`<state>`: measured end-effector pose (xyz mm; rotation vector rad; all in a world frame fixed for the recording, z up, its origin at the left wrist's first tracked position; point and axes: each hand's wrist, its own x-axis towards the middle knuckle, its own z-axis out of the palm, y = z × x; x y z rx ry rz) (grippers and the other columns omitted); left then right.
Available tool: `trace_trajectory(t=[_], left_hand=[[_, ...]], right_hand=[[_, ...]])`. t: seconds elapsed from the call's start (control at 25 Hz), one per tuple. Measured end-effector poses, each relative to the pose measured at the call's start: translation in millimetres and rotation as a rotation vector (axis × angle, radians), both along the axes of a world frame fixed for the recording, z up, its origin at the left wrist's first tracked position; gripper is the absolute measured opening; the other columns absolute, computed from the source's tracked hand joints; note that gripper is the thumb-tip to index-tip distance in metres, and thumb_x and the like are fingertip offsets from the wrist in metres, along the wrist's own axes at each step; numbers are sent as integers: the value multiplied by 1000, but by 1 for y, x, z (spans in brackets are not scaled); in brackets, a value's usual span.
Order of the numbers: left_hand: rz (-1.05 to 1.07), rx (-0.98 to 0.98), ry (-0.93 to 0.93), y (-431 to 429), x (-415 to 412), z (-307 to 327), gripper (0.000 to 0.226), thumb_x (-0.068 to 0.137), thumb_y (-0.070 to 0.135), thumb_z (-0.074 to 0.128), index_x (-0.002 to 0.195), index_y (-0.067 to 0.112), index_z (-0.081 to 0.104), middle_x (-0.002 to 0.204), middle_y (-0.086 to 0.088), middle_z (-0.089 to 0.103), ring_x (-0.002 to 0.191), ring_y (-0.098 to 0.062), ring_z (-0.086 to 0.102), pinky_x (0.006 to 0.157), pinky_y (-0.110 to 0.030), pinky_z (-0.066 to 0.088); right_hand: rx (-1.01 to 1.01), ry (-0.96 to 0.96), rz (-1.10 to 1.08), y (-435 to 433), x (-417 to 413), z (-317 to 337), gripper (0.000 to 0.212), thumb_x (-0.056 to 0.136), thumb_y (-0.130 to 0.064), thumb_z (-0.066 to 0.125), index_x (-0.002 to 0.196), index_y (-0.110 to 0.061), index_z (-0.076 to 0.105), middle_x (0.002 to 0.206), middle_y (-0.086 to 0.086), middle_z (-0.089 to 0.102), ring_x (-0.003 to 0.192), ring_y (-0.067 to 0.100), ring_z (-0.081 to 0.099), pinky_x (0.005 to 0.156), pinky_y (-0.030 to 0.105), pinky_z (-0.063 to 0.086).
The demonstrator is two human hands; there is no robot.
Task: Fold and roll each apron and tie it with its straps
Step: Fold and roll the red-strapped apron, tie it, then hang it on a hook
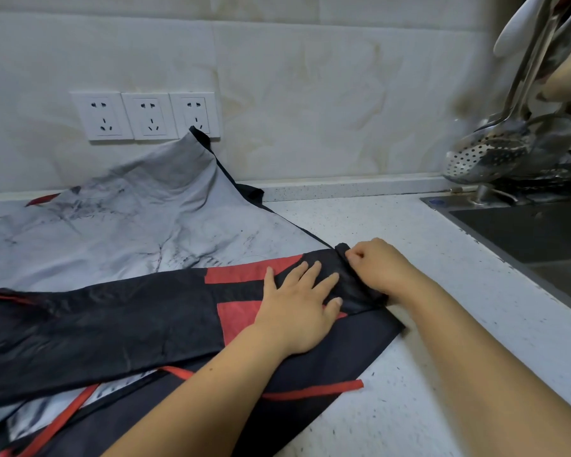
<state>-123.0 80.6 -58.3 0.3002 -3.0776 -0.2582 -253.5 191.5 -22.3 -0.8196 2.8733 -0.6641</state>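
White speckled countertop (426, 324) carries the folded black-and-red apron (112, 318), which lies over a grey apron (129, 225). The left hand (297, 311) presses flat, probably to keep the folds, while the right hand (379, 265) pinches the small rolled end (343, 250). The aprons are cut off at the left, and the red straps (310, 392) are partly hidden.

The only view comes from a wide-angle camera worn on the person's head, facing forward and down onto the desk (376, 219). It sits close: both forearms (211, 390) enter from the bottom edge, and the black and red apron (112, 318) fills the lower left. The wall (310, 77) with its sockets (150, 115) spans the top of the frame; a sink (541, 232) is cut off at the right edge.
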Motion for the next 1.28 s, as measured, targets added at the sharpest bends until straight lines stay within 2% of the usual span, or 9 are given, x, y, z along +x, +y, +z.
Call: trace_trajectory(t=[0.12, 0.2, 0.28, 0.4, 0.64, 0.8, 0.96, 1.12, 1.28], left_hand=[[-12, 13, 10, 1, 0, 0, 53, 102, 53, 20, 153, 41, 15, 164, 8, 4, 150, -12, -3, 116, -60, -7], [-5, 20, 12, -2, 0, 0, 53, 101, 54, 21, 152, 41, 16, 164, 9, 4, 150, -12, -3, 116, -60, -7], [-7, 29, 13, -2, -1, 0, 53, 101, 54, 22, 152, 41, 17, 164, 9, 5, 150, -12, -2, 116, -60, -7], [-17, 48, 14, -1, -1, 2, 53, 101, 55, 23, 152, 41, 19, 164, 8, 6, 150, -13, -2, 116, -60, -8], [-9, 96, 53, -2, -3, 2, 53, 100, 53, 31, 150, 38, 27, 163, 7, 13, 150, -13, 3, 116, -60, -8], [18, 189, 93, -2, -3, 6, 59, 97, 51, 41, 151, 29, 29, 161, 7, 19, 149, -12, 7, 117, -57, -8], [35, 253, 119, -6, -1, 8, 60, 96, 48, 47, 150, 24, 32, 160, 4, 22, 149, -12, 10, 118, -53, -8], [47, 316, 172, -7, -2, 7, 59, 91, 46, 55, 144, 26, 39, 152, 5, 35, 144, -13, 23, 119, -52, -2], [47, 404, 244, -10, 0, 10, 40, 82, 40, 61, 119, 30, 52, 116, 12, 56, 116, -13, 49, 115, -50, 19]], right_hand=[[-233, -197, -83, 11, -3, 3, 19, 94, -21, 58, 106, -23, 73, 100, -2, 66, 91, 19, 61, 84, 31, 49], [-156, -150, -100, 7, -1, 2, 23, 89, -28, 66, 112, -26, 66, 105, -5, 64, 95, 17, 59, 85, 31, 48], [20, -94, -135, -2, 2, 1, 27, 89, -31, 64, 111, -19, 58, 107, 0, 61, 102, 23, 60, 77, 31, 46], [69, -36, -130, -12, 5, 3, 9, 87, -21, 60, 85, -15, 53, 82, 2, 58, 83, 24, 60, 59, 28, 39], [198, 265, 7, -23, 29, 2, 21, 97, -20, 45, 110, -13, 60, 111, 7, 50, 92, 25, 54, 71, 31, 42], [103, 21, 58, -18, 25, 13, 27, 100, -19, 44, 113, -14, 67, 117, 6, 61, 102, 22, 59, 81, 27, 45], [27, -206, -65, -19, 16, 21, 17, 90, -24, 65, 103, -14, 65, 86, 2, 65, 71, 19, 61, 66, 28, 50], [250, -61, -90, -40, 25, 23, 22, 88, -20, 59, 73, -9, 48, 69, 3, 50, 62, 19, 49, 50, 26, 35], [215, 212, 39, -50, 47, 11, 9, 90, -8, 43, 87, -12, 36, 71, -1, 37, 74, 23, 46, 49, 27, 24]])
